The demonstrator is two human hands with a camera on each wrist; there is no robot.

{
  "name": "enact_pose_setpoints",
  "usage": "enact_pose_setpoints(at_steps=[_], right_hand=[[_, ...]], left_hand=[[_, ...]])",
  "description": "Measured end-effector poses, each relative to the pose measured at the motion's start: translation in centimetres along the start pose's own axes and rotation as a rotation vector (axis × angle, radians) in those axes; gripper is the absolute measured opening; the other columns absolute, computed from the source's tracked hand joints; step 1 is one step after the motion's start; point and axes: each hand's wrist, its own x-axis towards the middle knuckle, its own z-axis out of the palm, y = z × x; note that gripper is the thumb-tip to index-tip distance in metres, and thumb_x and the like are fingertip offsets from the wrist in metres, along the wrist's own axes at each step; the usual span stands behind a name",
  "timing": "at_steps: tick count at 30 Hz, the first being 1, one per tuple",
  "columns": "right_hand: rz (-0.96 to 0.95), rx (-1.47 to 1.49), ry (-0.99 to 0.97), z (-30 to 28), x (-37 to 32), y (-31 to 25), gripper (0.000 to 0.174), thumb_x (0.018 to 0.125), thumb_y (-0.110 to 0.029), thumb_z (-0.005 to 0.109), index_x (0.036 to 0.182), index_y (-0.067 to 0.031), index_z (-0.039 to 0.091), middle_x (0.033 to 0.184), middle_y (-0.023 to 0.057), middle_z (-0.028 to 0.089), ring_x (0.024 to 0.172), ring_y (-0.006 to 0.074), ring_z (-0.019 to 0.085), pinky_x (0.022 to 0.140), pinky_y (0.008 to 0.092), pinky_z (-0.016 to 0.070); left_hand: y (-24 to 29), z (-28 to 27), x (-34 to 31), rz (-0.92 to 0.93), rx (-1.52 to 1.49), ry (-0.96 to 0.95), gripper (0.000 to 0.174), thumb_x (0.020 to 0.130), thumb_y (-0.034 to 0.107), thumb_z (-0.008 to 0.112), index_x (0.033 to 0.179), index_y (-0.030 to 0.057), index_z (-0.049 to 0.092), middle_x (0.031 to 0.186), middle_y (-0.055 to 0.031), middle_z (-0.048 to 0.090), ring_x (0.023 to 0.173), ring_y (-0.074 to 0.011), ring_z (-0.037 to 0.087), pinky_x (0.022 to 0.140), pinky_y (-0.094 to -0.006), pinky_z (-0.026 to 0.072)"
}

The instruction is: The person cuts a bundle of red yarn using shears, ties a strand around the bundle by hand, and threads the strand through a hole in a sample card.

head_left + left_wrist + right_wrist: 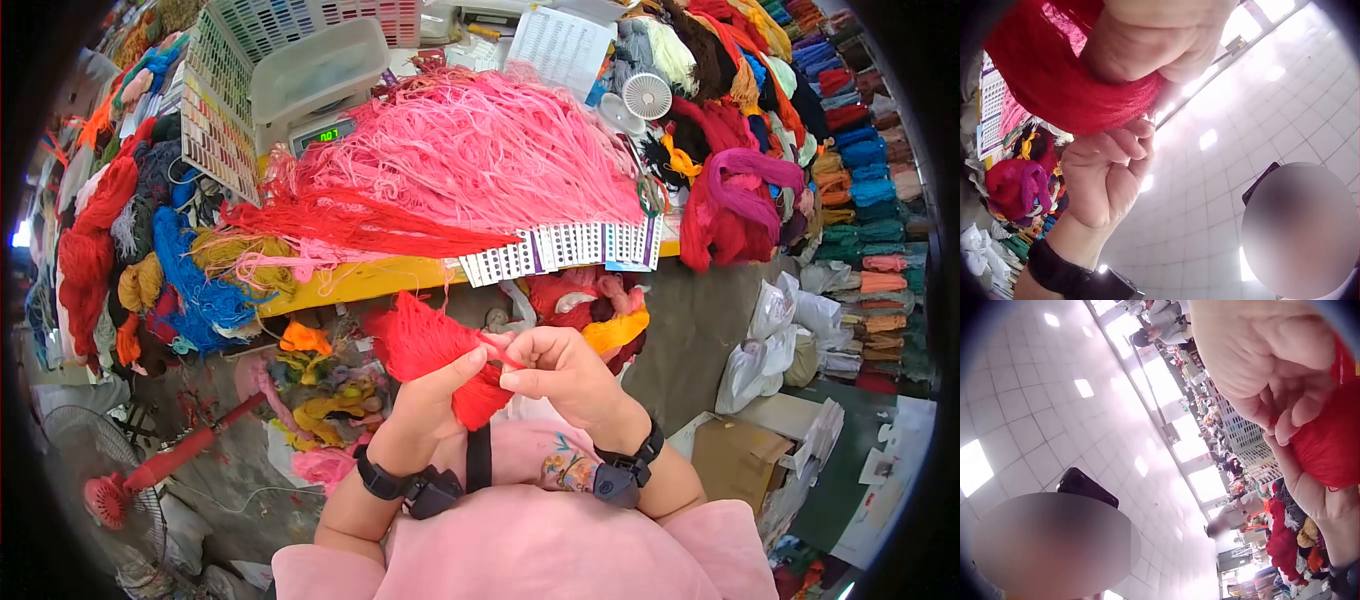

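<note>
A bundle of red yarn (pixel 425 345) is held above the lap in the head view. The left hand (pixel 440 395) grips it, thumb across the strands. Beside it the right hand (pixel 565 375) pinches a thin red strand at the bundle's right side, fingers curled. In the left wrist view the red yarn (pixel 1066 94) loops under the left hand (pixel 1154 40), and the right hand (pixel 1107 169) lies just below. The right wrist view shows the right hand (pixel 1272 362) with fingertips meeting the left hand (pixel 1310 494) next to the red yarn (pixel 1332 437).
Ahead, a yellow-edged table (pixel 340 285) bears a heap of pink yarn (pixel 470 150), loose red yarn (pixel 370 225), punched cards (pixel 560 248), a scale with a clear bin (pixel 320 70) and a small white fan (pixel 647 96). A larger fan (pixel 105 500) stands at lower left.
</note>
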Motion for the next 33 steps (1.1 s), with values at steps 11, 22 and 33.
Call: enact_pose_setpoints(at_steps=[11,22,33], right_hand=[[0.156,-0.101,0.139,1.4,0.3,-0.5,0.009,0.076,-0.006,0.055,0.079,0.0004,0.059,0.054,-0.0061,0.045,0.043,0.0001,0.032,0.040,0.0158,0.0240],[0.176,0.028,0.165,1.5,0.3,-0.9,0.007,0.074,-0.004,0.055,0.071,0.0001,0.060,0.050,-0.0046,0.045,0.042,0.0003,0.033,0.039,0.0158,0.0240],[0.060,-0.130,0.156,1.5,0.5,-0.5,0.004,0.071,-0.001,0.057,0.073,0.0018,0.059,0.056,-0.0034,0.050,0.049,0.0000,0.039,0.046,0.0165,0.0307]], left_hand=[[-0.3,1.1,-0.9,0.072,-0.064,0.071,0.028,0.084,0.012,0.044,0.106,-0.0048,0.047,0.108,-0.0131,0.049,0.099,-0.0197,0.049,0.084,-0.0321,0.0402],[-0.8,0.1,-0.6,0.053,-0.084,0.147,0.024,0.083,0.014,0.044,0.100,-0.0019,0.049,0.096,-0.0115,0.054,0.088,-0.0181,0.053,0.079,-0.0318,0.0427],[-0.9,0.6,-0.2,0.068,-0.154,0.249,0.018,0.081,0.011,0.050,0.092,-0.0028,0.052,0.091,-0.0114,0.056,0.079,-0.0175,0.056,0.071,-0.0301,0.0469]])
